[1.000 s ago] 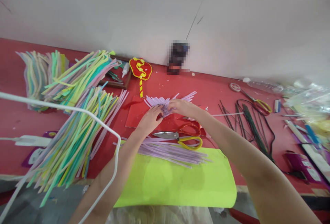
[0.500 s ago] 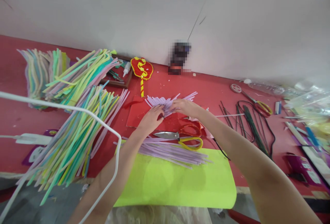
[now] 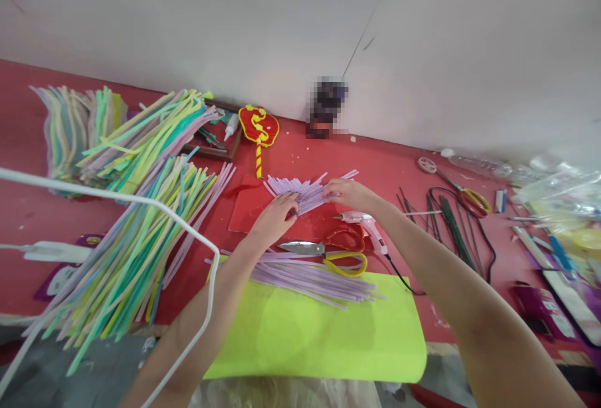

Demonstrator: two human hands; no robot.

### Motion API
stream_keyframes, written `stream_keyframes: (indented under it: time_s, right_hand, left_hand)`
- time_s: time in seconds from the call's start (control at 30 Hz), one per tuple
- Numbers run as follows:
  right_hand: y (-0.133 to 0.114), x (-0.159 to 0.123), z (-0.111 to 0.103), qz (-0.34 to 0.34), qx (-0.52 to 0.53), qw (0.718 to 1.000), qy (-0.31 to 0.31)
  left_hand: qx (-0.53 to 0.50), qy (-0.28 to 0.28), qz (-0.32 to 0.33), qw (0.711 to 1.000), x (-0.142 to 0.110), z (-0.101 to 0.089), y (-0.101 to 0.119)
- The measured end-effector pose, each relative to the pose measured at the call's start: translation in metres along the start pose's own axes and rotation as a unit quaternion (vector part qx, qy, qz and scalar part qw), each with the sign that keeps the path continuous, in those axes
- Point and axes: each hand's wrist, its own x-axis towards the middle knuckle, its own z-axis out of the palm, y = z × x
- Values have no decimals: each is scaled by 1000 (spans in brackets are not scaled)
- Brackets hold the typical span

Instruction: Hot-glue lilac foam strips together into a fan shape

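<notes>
A fan of short lilac sticks [image 3: 300, 190] lies on a red card [image 3: 248, 211] in the middle of the red table. My left hand [image 3: 272, 219] rests on the fan's near left side, fingers bent and pressing on the sticks. My right hand [image 3: 350, 193] holds down the fan's right side, fingers curled over the stick ends. Just behind my right wrist lies a small white glue gun [image 3: 369, 225]. Scissors with red and yellow handles [image 3: 328, 251] lie near my left wrist, above a bundle of long lilac sticks [image 3: 305, 273].
A lime-green sheet [image 3: 323, 333] hangs over the table's near edge. Heaps of pastel sticks [image 3: 136, 208] fill the left side. A white cable [image 3: 141, 204] arches across the left foreground. Dark wires [image 3: 457, 233], another pair of scissors [image 3: 462, 190] and packets lie to the right. A red and yellow ornament [image 3: 257, 129] sits at the wall.
My right hand has slid rightward along the fan's edge, which uncovers the glue gun by my wrist. The left hand stays on the sticks. The view has shifted slightly.
</notes>
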Motion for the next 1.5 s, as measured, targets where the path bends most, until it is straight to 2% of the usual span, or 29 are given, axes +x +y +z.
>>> stream_keyframes:
  time_s: [0.33, 0.53, 0.8, 1.0, 1.17, 1.33, 1.5]
  right_hand:
    - [25, -12, -2, 47, 42, 997, 37]
    - [32, -18, -2, 74, 69, 994, 51]
    - [43, -21, -3, 23, -5, 996, 84]
    - [42, -19, 1, 10, 52, 996, 68]
    - [40, -18, 5, 34, 86, 993, 75]
    - [40, -17, 7, 52, 91, 991, 83]
    - [35, -15, 0, 43, 63, 995, 60]
  left_hand:
    - [-7, 7, 7, 1000, 0, 1, -1]
    - [-9, 5, 5, 1000, 0, 1, -1]
    - [-13, -1, -2, 1000, 0, -1, 1]
    - [-12, 4, 1, 1000, -1, 0, -1]
    - [-15, 0, -2, 1000, 0, 1, -2]
    - [-14, -4, -1, 1000, 0, 1, -2]
    - [-17, -6, -5, 1000, 0, -1, 0]
